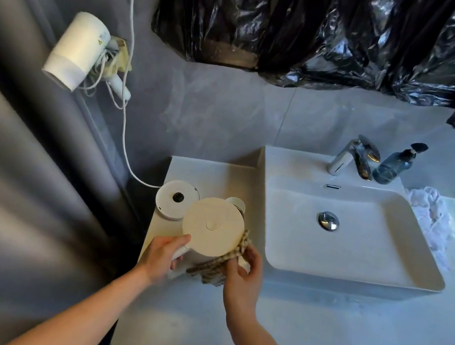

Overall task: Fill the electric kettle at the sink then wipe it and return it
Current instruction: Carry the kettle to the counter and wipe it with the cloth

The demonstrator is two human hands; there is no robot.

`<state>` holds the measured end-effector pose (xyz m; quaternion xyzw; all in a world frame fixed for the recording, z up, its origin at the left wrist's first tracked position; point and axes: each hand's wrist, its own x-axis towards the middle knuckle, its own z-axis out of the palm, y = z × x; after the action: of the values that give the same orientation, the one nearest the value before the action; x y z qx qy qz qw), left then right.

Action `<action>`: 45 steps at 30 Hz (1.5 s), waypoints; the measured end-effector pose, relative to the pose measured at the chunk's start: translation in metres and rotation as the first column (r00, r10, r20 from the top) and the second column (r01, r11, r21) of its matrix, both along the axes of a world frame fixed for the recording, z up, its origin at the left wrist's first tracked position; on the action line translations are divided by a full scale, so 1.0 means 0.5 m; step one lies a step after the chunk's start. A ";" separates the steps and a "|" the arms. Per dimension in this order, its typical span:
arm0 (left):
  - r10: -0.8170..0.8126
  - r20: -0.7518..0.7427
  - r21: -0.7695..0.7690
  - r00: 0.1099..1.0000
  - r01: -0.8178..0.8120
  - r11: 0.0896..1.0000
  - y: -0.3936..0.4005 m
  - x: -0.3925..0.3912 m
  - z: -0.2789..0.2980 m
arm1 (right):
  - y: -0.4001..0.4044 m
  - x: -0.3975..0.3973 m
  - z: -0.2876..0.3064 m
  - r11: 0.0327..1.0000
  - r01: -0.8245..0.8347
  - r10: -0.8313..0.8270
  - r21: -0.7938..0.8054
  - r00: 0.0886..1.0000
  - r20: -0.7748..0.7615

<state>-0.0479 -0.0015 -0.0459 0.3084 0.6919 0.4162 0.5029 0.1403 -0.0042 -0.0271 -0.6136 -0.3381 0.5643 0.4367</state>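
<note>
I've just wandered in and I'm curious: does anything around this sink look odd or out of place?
Yes: crinkled black plastic sheeting hangs over the wall above the sink, and a crumpled white cloth lies bunched beside the basin.

Bathroom: washbasin (pixel 358 236), tap (pixel 343 157), soap bottle (pixel 395 165), wall-hung hairdryer (pixel 76 49).

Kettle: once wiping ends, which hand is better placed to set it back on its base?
Left. The left hand already grips the handle of the kettle, and the base lies on its side. The right hand is busy holding the cloth.
</note>
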 end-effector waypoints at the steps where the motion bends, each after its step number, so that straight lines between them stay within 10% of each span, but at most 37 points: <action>1: -0.002 -0.001 -0.004 1.000 0.002 1.000 0.000 0.001 0.000 | 0.002 -0.007 -0.005 1.000 -0.001 0.001 -0.001 1.000 0.016; 13: -0.014 -0.042 -0.033 0.999 0.013 0.999 0.001 0.006 -0.001 | 0.047 -0.069 -0.096 0.896 0.000 -0.102 -0.444 0.974 -0.204; 20: -0.054 -0.062 -0.031 0.997 0.053 0.998 0.001 0.003 -0.007 | 0.019 -0.099 -0.012 0.913 0.016 -0.216 -0.408 0.867 -0.449; 33: -0.206 -0.021 -0.109 0.978 0.203 0.973 0.003 -0.027 0.018 | 0.062 -0.067 -0.049 0.782 0.038 -0.405 -0.622 0.790 -0.461; 39: -0.420 -0.140 -0.173 0.897 0.395 0.902 0.007 -0.080 0.045 | 0.006 -0.051 0.048 0.844 -0.022 -0.373 -0.536 0.694 -0.616; 45: -0.289 -0.540 -0.183 0.791 0.224 0.957 0.042 -0.015 0.097 | 0.009 -0.070 0.032 0.865 0.028 -0.361 -0.502 0.728 -0.582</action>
<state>-0.0553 0.0195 0.0027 0.4798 0.7822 0.1965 0.3454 0.1051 0.0005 -0.0110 -0.4929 0.0498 0.7561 0.4277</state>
